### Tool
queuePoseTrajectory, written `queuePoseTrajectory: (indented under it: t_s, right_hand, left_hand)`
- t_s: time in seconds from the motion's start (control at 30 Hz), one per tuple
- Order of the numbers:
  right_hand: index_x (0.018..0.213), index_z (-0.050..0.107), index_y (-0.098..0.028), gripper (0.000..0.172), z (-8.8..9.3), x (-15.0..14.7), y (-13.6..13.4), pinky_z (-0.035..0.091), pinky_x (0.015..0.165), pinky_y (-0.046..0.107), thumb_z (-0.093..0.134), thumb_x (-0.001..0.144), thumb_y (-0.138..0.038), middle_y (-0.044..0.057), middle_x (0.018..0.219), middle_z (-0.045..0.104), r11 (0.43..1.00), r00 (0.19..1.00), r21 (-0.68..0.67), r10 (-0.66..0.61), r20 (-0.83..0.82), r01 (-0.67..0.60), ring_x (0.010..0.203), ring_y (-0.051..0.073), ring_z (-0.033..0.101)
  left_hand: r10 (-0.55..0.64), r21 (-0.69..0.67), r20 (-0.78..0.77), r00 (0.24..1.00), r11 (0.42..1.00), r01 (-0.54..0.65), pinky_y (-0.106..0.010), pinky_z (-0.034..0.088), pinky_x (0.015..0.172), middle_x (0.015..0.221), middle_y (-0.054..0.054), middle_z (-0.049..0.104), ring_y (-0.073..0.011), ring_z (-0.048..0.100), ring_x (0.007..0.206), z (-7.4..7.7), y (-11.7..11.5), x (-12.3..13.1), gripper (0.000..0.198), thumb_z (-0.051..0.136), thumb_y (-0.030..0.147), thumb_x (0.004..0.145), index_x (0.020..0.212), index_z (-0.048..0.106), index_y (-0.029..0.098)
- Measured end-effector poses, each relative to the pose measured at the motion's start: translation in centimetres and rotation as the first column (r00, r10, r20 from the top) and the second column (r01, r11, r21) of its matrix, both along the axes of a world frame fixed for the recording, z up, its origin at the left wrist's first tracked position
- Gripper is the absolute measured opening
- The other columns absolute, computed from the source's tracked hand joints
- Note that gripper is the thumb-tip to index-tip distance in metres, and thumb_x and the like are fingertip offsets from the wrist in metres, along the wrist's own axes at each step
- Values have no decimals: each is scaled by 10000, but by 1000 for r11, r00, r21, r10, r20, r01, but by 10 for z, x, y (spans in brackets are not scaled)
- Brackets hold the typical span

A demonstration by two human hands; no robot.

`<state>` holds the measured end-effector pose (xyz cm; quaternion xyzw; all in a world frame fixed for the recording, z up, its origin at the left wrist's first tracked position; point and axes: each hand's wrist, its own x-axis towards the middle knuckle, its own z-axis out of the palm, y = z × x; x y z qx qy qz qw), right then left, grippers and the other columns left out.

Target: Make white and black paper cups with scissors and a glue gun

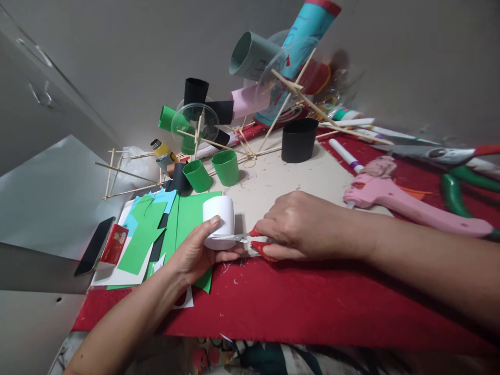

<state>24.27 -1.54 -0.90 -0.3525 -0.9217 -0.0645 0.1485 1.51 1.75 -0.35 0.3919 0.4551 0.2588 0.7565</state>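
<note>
Left hand (195, 252): pinching a short white paper cylinder (219, 216), thumb against its side wall, fingers beneath its lower end. Right hand (300, 226): fingers curled around the handles of small red-handled scissors (239, 237), blades pointing left and lying at the cylinder's lower rim. Exact gap between blades too small to tell.

Cylinder position: upright or nearly so, held at the near edge of a beige board (265, 179), just right of flat green paper sheets (189, 216). Board rests on a red cloth (304, 307).

Behind the cylinder: two open green paper tubes (225, 168) standing near each other; a wider black paper tube (299, 140) stands farther right. Beyond the right forearm: a pink glue gun (414, 208) on its side. Far left: a dark flat phone (96, 245) with a red printed card (114, 243) beside it.
</note>
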Motion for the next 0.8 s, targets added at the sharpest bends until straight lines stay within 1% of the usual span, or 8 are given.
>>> queuePoseTrajectory:
  t_s: [0.2, 0.33, 0.53, 0.67, 0.8]
  right_hand:
    - [721, 639, -182, 242, 3, 0, -1, 204, 534, 306, 556, 900, -322, 17, 581, 661, 999, 999, 35, -22, 30, 20, 498, 164, 563]
    - [732, 652, -187, 221, 5, 1, -1, 205, 540, 306, 571, 899, -308, 19, 601, 676, 999, 998, 19, -31, 53, 30, 518, 168, 578]
    - [746, 665, -185, 226, 6, 1, 0, 215, 548, 311, 565, 908, -307, 28, 624, 690, 999, 995, -7, -47, 86, 47, 537, 179, 595]
    - [766, 665, -182, 221, 4, 0, 0, 223, 546, 306, 558, 896, -326, 33, 644, 696, 998, 997, -33, -51, 65, 53, 539, 179, 592]
    - [764, 669, -181, 210, 2, -1, 0, 243, 547, 297, 568, 857, -340, 34, 648, 696, 995, 1000, -98, -23, 8, 24, 546, 175, 589]
  left_hand:
    - [5, 17, 19, 1000, 1000, -6, -269, 620, 607, 784, -138, 722, -222, 723, 674, -1, 2, -1, 530, 819, 468, 657, 965, 636, 77]
    - [5, 31, 10, 1000, 999, -6, -272, 623, 608, 751, -125, 722, -215, 722, 664, -1, 3, -1, 488, 818, 449, 665, 935, 634, 87]
    - [6, 49, -17, 1000, 999, -5, -271, 619, 590, 711, -102, 699, -201, 707, 631, 0, 3, -1, 500, 830, 467, 646, 909, 629, 93]
    - [-6, 70, -32, 999, 998, 8, -269, 613, 586, 744, -113, 697, -204, 703, 649, -1, 3, -1, 538, 821, 489, 646, 936, 629, 80]
    - [-21, 85, -38, 999, 996, 24, -258, 602, 563, 798, -120, 704, -198, 695, 660, 0, 1, 1, 579, 828, 493, 628, 978, 631, 76]
